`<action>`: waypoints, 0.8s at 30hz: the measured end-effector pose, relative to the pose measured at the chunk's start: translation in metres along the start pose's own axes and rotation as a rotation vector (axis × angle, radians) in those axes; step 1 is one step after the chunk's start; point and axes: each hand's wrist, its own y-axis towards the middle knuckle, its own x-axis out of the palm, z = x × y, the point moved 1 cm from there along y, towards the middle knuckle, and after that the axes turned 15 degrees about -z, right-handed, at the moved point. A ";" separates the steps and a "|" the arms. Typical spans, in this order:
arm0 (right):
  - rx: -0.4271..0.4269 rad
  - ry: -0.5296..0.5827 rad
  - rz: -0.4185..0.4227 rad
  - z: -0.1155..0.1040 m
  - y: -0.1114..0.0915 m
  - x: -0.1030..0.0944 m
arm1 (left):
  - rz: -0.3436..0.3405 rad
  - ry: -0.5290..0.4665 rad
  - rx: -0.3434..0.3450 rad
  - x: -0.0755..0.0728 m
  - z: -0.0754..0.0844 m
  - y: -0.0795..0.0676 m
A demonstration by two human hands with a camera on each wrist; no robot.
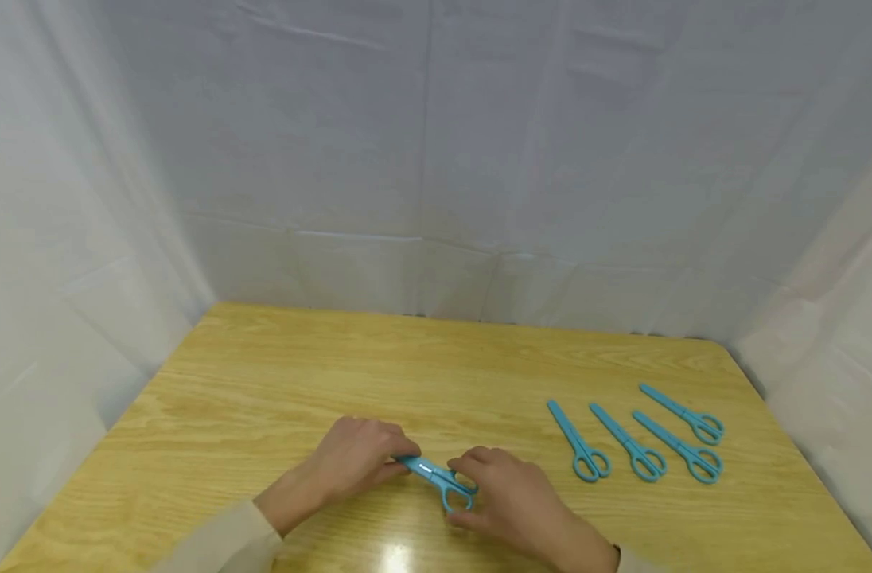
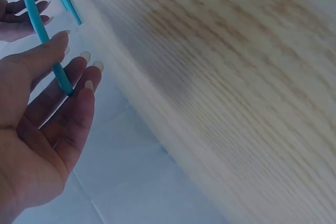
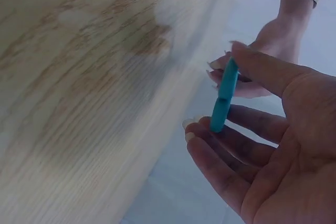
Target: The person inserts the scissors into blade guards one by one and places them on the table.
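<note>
A pair of light-blue scissors (image 1: 425, 469) is held between both hands above the near middle of the table, its handle loops toward the right. My left hand (image 1: 360, 454) pinches the blade end between thumb and fingers; the tip is partly covered in the head view. At the other end, my right hand (image 1: 515, 497) holds the two loops between its thumb and fingers. Seen edge-on in the left wrist view, the scissors (image 2: 35, 19) look like a thin bar across the left hand (image 2: 44, 114). The right wrist view shows the scissors (image 3: 224, 95) between the right thumb and fingertips.
Several more light-blue scissors (image 1: 569, 426) lie on the right side of the wooden table (image 1: 321, 358), side by side with tips pointing away and loops nearer. White cloth (image 1: 422, 159) hangs behind the table and along its left and right sides.
</note>
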 end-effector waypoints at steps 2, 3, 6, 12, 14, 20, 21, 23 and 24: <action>-0.004 -0.038 0.002 -0.002 0.001 0.002 | -0.015 -0.023 -0.012 0.001 0.001 0.000; -0.012 -0.050 0.003 -0.002 0.001 0.003 | -0.021 -0.034 -0.013 0.002 0.002 0.000; -0.040 -0.077 0.007 -0.003 0.003 0.006 | -0.028 -0.056 -0.006 0.003 0.004 0.000; -0.045 -0.110 0.029 -0.002 0.002 0.008 | -0.019 -0.033 -0.012 0.006 0.011 0.002; -0.031 -0.136 0.042 0.000 0.001 0.008 | -0.019 -0.021 -0.019 0.007 0.012 0.004; 0.082 -0.108 0.020 0.014 -0.005 0.007 | 0.018 -0.024 -0.095 0.009 0.009 0.006; 0.111 -0.094 0.013 0.019 -0.007 0.006 | 0.036 -0.025 -0.111 0.009 0.008 0.006; 0.174 -0.073 0.016 0.029 -0.009 0.006 | 0.081 -0.018 -0.134 0.009 0.006 0.006; 0.211 -0.062 0.016 0.034 -0.010 0.006 | 0.099 -0.010 -0.142 0.009 0.005 0.006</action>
